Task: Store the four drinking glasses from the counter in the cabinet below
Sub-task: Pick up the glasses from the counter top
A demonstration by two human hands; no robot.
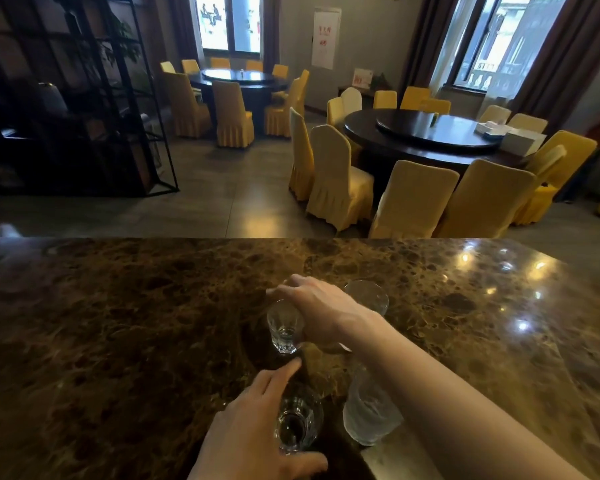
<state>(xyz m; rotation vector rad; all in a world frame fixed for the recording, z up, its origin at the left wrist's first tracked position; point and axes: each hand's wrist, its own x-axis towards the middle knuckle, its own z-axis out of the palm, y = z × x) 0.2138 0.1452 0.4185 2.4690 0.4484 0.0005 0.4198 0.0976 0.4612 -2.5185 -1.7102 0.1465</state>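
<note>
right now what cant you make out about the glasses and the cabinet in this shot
Head view only:
- Cabinet below: out of frame, under the counter.
- Far-left glass: rim covered by the right hand.
- Far-right glass: partly behind that hand.
- Near-right glass: blurred, partly under the forearm.
- Near-left glass: the left hand hides one side.

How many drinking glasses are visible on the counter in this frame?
4. Far-left glass under the right hand; far-right glass behind that hand; near-left glass at the left hand; near-right glass beside the right forearm.
</note>
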